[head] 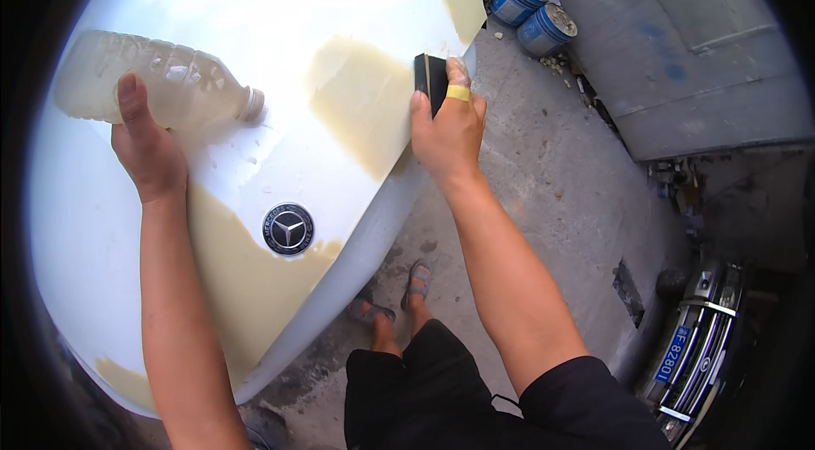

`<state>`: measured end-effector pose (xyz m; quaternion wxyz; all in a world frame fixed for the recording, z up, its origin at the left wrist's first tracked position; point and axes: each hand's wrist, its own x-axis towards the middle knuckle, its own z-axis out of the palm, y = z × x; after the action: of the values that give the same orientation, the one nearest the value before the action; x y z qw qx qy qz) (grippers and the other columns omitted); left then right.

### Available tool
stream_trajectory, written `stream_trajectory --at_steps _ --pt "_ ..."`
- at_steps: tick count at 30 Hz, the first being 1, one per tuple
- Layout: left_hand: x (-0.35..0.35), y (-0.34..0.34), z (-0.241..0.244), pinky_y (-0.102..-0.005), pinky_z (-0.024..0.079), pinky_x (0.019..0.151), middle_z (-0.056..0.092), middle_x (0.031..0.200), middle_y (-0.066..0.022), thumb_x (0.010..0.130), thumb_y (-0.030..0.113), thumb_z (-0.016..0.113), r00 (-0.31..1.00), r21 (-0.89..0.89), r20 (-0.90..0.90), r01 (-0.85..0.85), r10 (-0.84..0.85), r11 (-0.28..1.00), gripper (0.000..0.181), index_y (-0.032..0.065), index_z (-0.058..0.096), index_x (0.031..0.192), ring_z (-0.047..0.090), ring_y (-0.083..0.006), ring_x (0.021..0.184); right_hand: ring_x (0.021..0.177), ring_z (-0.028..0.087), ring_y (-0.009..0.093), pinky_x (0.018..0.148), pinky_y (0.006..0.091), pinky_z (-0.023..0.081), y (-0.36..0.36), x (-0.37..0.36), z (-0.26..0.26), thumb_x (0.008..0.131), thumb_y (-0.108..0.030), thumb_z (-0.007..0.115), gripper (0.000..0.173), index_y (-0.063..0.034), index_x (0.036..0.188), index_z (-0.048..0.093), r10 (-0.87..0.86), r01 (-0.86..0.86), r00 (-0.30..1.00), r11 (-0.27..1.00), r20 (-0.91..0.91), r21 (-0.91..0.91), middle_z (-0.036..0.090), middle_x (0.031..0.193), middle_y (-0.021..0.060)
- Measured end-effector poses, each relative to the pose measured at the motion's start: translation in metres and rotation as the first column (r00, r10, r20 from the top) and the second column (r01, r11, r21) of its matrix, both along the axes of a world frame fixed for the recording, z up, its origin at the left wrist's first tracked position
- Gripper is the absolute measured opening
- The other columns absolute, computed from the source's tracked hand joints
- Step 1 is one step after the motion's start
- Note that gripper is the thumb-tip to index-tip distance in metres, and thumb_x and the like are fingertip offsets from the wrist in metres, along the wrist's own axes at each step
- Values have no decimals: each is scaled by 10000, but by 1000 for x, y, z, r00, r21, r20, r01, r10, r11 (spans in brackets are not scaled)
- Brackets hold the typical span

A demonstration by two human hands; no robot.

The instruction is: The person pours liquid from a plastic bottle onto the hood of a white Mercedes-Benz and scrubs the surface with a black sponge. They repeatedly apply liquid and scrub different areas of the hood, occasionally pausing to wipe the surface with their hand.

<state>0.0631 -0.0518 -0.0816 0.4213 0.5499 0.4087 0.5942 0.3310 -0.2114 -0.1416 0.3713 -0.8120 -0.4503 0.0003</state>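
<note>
A white car hood (pixel 325 208) with smooth tan body-filler patches (pixel 356 93) lies before me. Around a clear plastic bottle (pixel 191 77) of cloudy liquid, my left hand (pixel 149 144) is closed, the thumb on top. The bottle lies on its side over the hood, its capped neck towards the right; drops and a wet area show below it. At the hood's right edge, my right hand (pixel 449 125) grips a dark sanding block (pixel 430 80); yellow tape wraps one finger. A round Mercedes-Benz emblem (pixel 288 229) sits near the hood's front edge.
Two blue-and-white buckets (pixel 546 30) stand on the concrete floor (pixel 535 195) at upper right, with debris beside them. A large grey panel (pixel 694 49) is behind them. Another car's front end (pixel 694 348), with a licence plate, is at lower right. My sandaled feet are below the hood's edge.
</note>
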Motion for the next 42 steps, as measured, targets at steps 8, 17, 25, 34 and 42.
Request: stream_trajectory --at_steps 8,17,25,34,42 --pt "-12 2 3 -399 417 1090 592 1279 -146 935 683 537 1000 -4 15 25 -25 1000 819 -37 521 1325 566 -267 1209 1128 524 406 1009 489 417 -50 -73 -6 857 -124 691 713 11 1490 392 104 -113 985 992 136 55 591 1328 233" --pt "-6 5 -1 -391 420 1089 587 1285 -148 937 683 530 999 -20 -16 -31 31 999 821 -38 514 1328 567 -272 1206 1185 490 415 1004 532 391 -68 -92 -7 860 -144 694 655 -34 1464 466 160 -170 982 981 101 91 490 1487 190" --pt "6 1 4 -382 444 1054 578 1267 -141 904 708 564 1000 -23 4 -8 8 1000 860 -37 504 1331 569 -257 1180 1121 518 410 983 508 415 0 9 6 862 -171 688 642 25 1423 446 -48 49 997 999 59 -15 605 1318 197" --pt "-8 4 4 -419 423 1095 566 1296 -148 909 718 538 1000 -1 -1 5 -5 1000 873 -34 487 1350 551 -274 1223 1199 530 409 1036 487 413 -79 -116 8 805 -115 731 682 -21 1438 494 214 -223 966 974 143 50 540 1432 222" --pt "-2 7 0 -421 411 1110 546 1335 -148 931 686 537 1000 -9 27 8 -7 1000 854 -43 471 1371 538 -284 1254 1132 509 409 970 513 428 2 5 4 857 -163 683 646 14 1434 455 -13 13 999 1000 29 -22 557 1396 193"
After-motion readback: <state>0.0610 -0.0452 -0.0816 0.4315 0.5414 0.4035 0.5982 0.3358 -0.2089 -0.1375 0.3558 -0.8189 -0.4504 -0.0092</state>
